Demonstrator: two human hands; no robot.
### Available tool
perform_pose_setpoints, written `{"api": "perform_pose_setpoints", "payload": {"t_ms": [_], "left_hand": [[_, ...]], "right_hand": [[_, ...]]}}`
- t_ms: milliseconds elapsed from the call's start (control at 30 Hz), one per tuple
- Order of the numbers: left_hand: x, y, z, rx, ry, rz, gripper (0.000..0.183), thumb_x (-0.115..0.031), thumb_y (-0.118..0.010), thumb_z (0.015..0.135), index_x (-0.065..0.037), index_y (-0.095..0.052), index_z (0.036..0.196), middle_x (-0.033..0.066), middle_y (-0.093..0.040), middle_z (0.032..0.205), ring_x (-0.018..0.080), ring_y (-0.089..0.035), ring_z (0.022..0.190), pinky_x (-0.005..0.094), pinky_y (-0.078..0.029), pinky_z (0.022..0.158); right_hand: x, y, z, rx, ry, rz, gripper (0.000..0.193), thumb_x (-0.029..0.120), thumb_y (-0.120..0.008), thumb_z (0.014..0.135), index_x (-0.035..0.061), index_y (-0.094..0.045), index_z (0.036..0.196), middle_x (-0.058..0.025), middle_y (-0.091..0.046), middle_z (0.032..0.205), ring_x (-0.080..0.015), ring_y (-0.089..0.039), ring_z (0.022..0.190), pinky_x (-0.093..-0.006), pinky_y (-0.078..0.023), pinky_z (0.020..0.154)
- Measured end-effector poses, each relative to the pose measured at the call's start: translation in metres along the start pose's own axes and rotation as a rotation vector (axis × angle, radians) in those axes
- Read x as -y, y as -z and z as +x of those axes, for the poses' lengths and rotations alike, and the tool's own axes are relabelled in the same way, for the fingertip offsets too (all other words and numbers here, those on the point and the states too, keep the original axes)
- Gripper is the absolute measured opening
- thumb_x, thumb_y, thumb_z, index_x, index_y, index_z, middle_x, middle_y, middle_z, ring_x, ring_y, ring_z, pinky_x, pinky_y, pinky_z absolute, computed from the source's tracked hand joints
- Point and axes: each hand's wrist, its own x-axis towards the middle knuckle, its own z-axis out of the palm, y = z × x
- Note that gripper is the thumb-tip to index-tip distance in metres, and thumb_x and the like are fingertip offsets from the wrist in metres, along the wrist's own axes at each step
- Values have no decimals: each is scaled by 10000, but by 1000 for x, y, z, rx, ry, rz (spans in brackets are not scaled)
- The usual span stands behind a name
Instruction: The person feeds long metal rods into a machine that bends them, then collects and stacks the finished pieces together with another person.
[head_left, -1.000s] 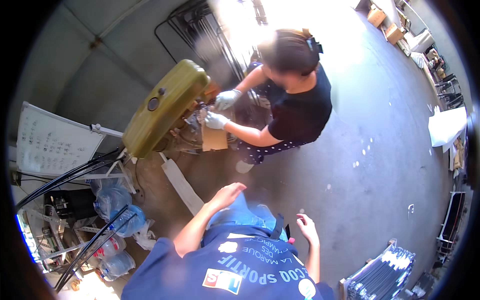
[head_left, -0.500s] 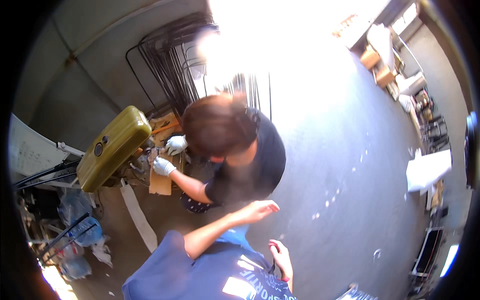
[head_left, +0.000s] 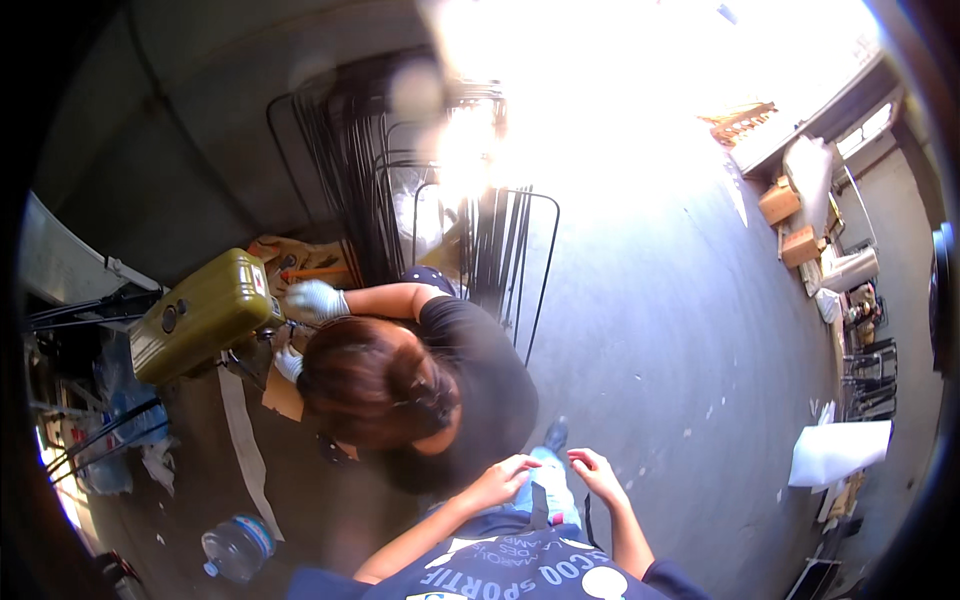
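So I'm looking down at my own two bare hands, both just above the light-blue jeans (head_left: 560, 485), the closest thing to either. Left hand (head_left: 502, 480) has its fingers loosely bent, right hand (head_left: 597, 472) is the same on the other side, and the grip on each is slack, fingers not clamped on anything. A co-worker in a black T-shirt (head_left: 490, 390) is bent over right in front, white gloves (head_left: 318, 299) up by an olive-green machine housing (head_left: 205, 310), which sits off to the left. A bit of brown cardboard (head_left: 283, 392) pokes out below it. The floor (head_left: 650, 330) is smooth grey with small pale specks, totally blown out up top by the glare. Bent black metal frames (head_left: 330, 170) lean in a stack behind the co-worker. Lower left there's a big clear water bottle (head_left: 238, 548) near a long pale strip (head_left: 240, 430); cardboard boxes (head_left: 779, 203) and a white sheet-like thing (head_left: 840, 455) line the right side.
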Motion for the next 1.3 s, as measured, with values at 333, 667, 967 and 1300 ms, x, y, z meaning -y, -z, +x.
{"api": "perform_pose_setpoints", "payload": {"t_ms": [333,667,967,1300], "left_hand": [[24,-44,209,-457,249,-132,226,-36,-443,830,-26,-554,1027,74,-588,995,154,-550,947,283,-418,835],[-10,-49,362,-817,338,-287,212,-47,-447,853,-5,-535,1042,76,-579,1011,138,-538,956,266,-409,843],[8,-81,357,-1094,398,-462,195,-87,-435,879,-7,-521,1034,89,-590,997,148,-556,948,275,-422,842],[2,-100,318,-1284,399,-425,178,-62,-432,870,4,-537,999,90,-598,951,158,-568,909,274,-434,826]], "right_hand": [[2,175,376,252,530,-329,244,88,-528,767,37,-550,1005,-97,-580,908,-163,-549,821,-280,-450,740],[88,168,690,5,296,-308,594,317,-584,773,42,-357,1247,-205,-400,1237,-307,-374,1168,-361,-334,938],[131,147,732,356,181,-6,304,391,-540,826,89,-527,791,12,-463,592,-88,-447,555,-258,-369,575],[209,144,581,595,138,640,375,322,-500,866,166,-331,569,78,-259,461,-42,-223,348,-215,-155,329]]}}
